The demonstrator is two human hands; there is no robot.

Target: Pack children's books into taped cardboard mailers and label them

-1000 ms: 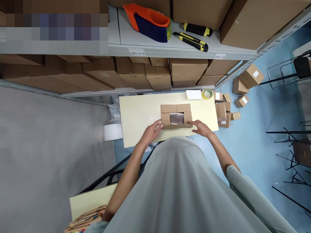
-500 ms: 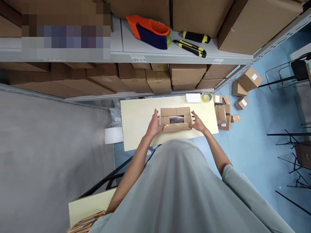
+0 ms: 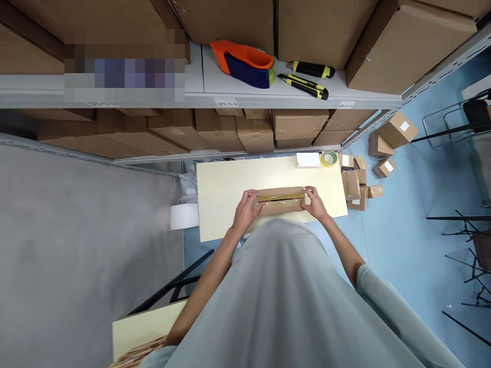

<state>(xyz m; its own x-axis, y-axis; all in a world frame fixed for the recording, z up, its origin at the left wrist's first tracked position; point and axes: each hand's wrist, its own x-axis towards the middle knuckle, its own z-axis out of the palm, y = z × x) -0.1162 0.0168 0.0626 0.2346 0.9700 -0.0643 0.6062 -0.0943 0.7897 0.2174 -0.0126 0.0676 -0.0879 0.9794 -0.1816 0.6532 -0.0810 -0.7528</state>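
Note:
A small brown cardboard box (image 3: 282, 206) rests near the front edge of the cream table (image 3: 222, 204). Its two long flaps are folded inward, leaving a narrow dark slit between them, and clear tape glints along the flaps. My left hand (image 3: 246, 208) grips the left end, fingers on the far flap and thumb at the near one. At the right end my right hand (image 3: 314, 203) pinches the flaps the same way. What lies inside the box is hidden.
On the table's far side are a white box (image 3: 307, 160) and a tape roll (image 3: 329, 158). Shelves of cartons rise beyond, holding an orange-and-blue tape dispenser (image 3: 245, 64) and two utility knives (image 3: 305, 86). Several small cartons (image 3: 351, 184) sit on the floor to the right.
Both hands have closed in on the box ends. The far flap has come down toward the near one, and the opening has narrowed to a slit. The view has shifted slightly.

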